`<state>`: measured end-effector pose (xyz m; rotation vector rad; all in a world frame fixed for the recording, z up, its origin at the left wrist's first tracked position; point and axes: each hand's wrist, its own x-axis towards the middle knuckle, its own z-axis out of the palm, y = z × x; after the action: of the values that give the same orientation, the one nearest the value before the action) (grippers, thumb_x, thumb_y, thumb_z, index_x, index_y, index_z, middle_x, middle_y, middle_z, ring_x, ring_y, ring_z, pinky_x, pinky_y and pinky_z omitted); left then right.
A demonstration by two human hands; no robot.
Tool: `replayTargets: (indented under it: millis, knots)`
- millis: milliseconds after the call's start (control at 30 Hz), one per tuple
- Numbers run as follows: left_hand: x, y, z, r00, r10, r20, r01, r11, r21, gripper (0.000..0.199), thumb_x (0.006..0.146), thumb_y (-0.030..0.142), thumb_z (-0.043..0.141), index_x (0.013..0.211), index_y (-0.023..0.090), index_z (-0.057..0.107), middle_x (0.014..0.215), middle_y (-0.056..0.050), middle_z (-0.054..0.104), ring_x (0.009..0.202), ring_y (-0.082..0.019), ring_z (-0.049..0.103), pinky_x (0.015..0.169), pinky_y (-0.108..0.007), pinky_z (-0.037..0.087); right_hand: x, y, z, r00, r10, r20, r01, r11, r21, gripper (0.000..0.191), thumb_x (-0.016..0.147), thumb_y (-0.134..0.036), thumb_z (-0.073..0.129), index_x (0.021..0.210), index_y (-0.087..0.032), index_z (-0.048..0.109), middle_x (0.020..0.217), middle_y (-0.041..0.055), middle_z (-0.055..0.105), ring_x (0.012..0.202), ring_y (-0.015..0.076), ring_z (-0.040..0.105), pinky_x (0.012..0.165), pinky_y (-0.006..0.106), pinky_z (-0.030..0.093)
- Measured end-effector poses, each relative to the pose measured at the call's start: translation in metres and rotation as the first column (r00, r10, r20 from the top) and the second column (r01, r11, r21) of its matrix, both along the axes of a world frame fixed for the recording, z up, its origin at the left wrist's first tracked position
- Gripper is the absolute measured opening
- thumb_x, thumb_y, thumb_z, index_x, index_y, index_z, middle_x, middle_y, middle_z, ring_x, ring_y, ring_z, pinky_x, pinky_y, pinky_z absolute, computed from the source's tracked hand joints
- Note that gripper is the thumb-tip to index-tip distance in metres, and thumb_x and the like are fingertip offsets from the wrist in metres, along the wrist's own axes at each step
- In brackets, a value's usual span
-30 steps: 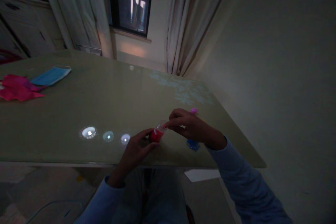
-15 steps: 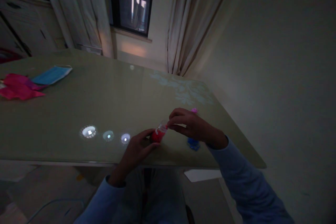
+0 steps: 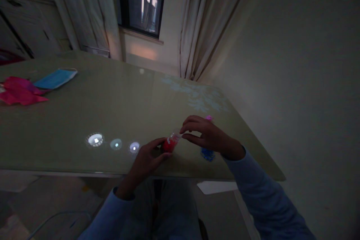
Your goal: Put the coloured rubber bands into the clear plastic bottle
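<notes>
A small clear bottle (image 3: 170,143) with red contents and a white mark on its side leans to the right, low over the table's near part. My left hand (image 3: 147,159) grips it between thumb and fingers. At the bottle's mouth is my right hand (image 3: 201,131), its thumb and fingertips slightly apart, with nothing visible between them. Under the right wrist lies a cluster of small blue pieces (image 3: 207,154), partly covered. Beyond the right hand a little pink pile (image 3: 209,117) shows, half hidden by the knuckles.
Far to the left on the glossy table (image 3: 126,101) lie a blue face mask (image 3: 56,78) and a crumpled bright pink sheet (image 3: 21,92). Lamps reflect off the tabletop. A wall (image 3: 295,82) runs along the right, and curtains (image 3: 208,18) hang beside the window (image 3: 143,2).
Red that showed at my right fingertips beside the bottle's mouth no longer shows there, and the fingertips have parted slightly. My left hand keeps its hold on the bottle.
</notes>
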<state>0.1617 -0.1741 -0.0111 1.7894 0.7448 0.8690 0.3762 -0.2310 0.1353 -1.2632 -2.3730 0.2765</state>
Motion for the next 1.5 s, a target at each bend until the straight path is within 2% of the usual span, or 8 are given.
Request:
replayTargets:
  millis: [333,567,700,833,1067,1200,1333,1500]
  knots:
    - [-0.003,-0.001,0.006,0.997,-0.045,0.063,0.048,0.998,-0.044,0.042,0.075,0.035,0.077,0.114,0.020,0.070,0.112,-0.008,0.075,0.096,-0.024,0.069,0.087,-0.036,0.055,-0.004,-0.015,-0.008,0.983,-0.127,-0.129,0.127,0.992,-0.010,0.030,0.092,-0.029,0.066,0.120,-0.018,0.060,0.100,0.0071,0.064,0.082,0.0163,0.057,0.075,0.031,0.050]
    - [-0.006,0.002,-0.003,0.908,-0.161,0.386,0.266,0.934,-0.237,0.050,0.081,0.044,0.073,0.123,0.020,0.062,0.125,-0.014,0.069,0.111,-0.027,0.066,0.096,-0.039,0.052,-0.035,-0.036,-0.058,0.859,-0.252,-0.445,0.234,0.967,-0.096,0.047,0.089,-0.036,0.071,0.132,-0.025,0.055,0.114,0.0076,0.062,0.094,0.0177,0.060,0.072,0.029,0.047]
    - [-0.005,0.001,-0.004,0.914,-0.215,0.343,0.304,0.924,-0.231,0.049,0.086,0.045,0.068,0.127,0.020,0.059,0.122,-0.014,0.069,0.110,-0.026,0.067,0.098,-0.039,0.050,-0.049,-0.035,-0.082,0.781,-0.304,-0.546,0.279,0.951,-0.130,0.052,0.088,-0.039,0.070,0.136,-0.027,0.052,0.124,0.0091,0.059,0.107,0.0203,0.059,0.080,0.032,0.050]
    - [-0.003,-0.001,0.000,0.955,-0.216,0.202,0.244,0.961,-0.128,0.046,0.090,0.044,0.062,0.127,0.019,0.059,0.127,-0.014,0.067,0.109,-0.025,0.066,0.097,-0.039,0.050,-0.057,-0.030,-0.093,0.710,-0.385,-0.590,0.345,0.920,-0.186,0.057,0.087,-0.040,0.070,0.137,-0.025,0.051,0.126,0.0100,0.060,0.109,0.0217,0.060,0.082,0.033,0.051]
    - [-0.003,-0.005,0.006,0.976,-0.206,0.075,0.206,0.979,0.005,0.049,0.083,0.042,0.069,0.126,0.021,0.062,0.127,-0.011,0.069,0.115,-0.027,0.065,0.099,-0.040,0.051,-0.062,-0.027,-0.098,0.615,-0.499,-0.611,0.451,0.858,-0.246,0.039,0.081,-0.038,0.074,0.115,-0.020,0.066,0.104,0.0058,0.071,0.093,0.0209,0.064,0.080,0.032,0.050]
    - [-0.006,-0.003,0.006,0.974,-0.188,0.129,0.198,0.978,-0.072,0.058,0.079,0.045,0.073,0.131,0.021,0.059,0.133,-0.013,0.065,0.114,-0.027,0.065,0.095,-0.039,0.054,-0.061,-0.037,-0.109,0.528,-0.515,-0.676,0.495,0.833,-0.248,0.042,0.079,-0.040,0.077,0.115,-0.022,0.067,0.104,0.0050,0.071,0.095,0.0211,0.063,0.085,0.033,0.050]
    - [-0.005,0.004,0.005,0.975,-0.064,0.214,0.113,0.968,-0.224,0.049,0.085,0.051,0.064,0.120,0.017,0.064,0.122,-0.015,0.070,0.111,-0.025,0.067,0.091,-0.037,0.055,-0.058,-0.056,-0.124,0.406,-0.519,-0.752,0.511,0.811,-0.284,0.044,0.076,-0.051,0.078,0.108,-0.021,0.069,0.103,0.0068,0.071,0.096,0.0233,0.065,0.088,0.036,0.052]
    - [0.017,0.009,0.009,0.999,0.009,0.036,-0.001,0.977,-0.215,0.046,0.081,0.055,0.065,0.107,0.017,0.069,0.113,-0.012,0.073,0.094,-0.023,0.070,0.079,-0.035,0.057,-0.040,-0.087,-0.138,0.197,-0.512,-0.836,0.552,0.763,-0.337,0.056,0.072,-0.058,0.079,0.113,-0.022,0.067,0.107,0.0102,0.073,0.099,0.0263,0.069,0.087,0.040,0.057]
